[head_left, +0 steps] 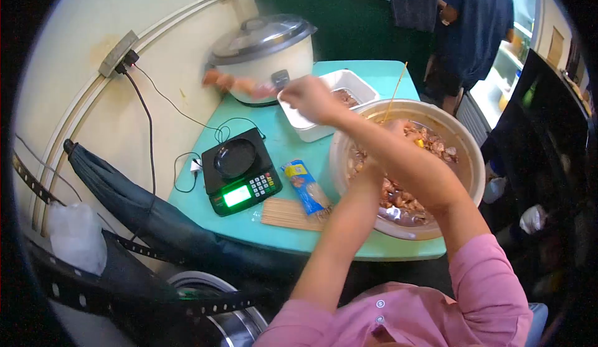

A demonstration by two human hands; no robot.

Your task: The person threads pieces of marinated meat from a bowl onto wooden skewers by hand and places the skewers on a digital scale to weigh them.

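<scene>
My right hand point(306, 100), blurred by motion, is closed on a meat skewer point(242, 86) and holds it in front of the rice cooker, above the side of a white tray point(303, 126). Small dark meat pieces point(346, 97) lie in that tray. My right forearm crosses over my left arm. My left hand point(393, 126) is down in a large round basin point(474, 179) of marinated meat chunks point(405, 199); the forearm hides most of its fingers. A thin bamboo stick point(398, 89) rises beside it, and I cannot tell whether the hand grips it.
On the turquoise table point(293, 238) stand a rice cooker point(274, 51) and a black digital scale point(240, 169) with a lit display. A blue packet point(305, 185) lies by a row of bamboo sticks point(283, 215). Cables run to a wall socket. A person point(476, 29) stands behind, right.
</scene>
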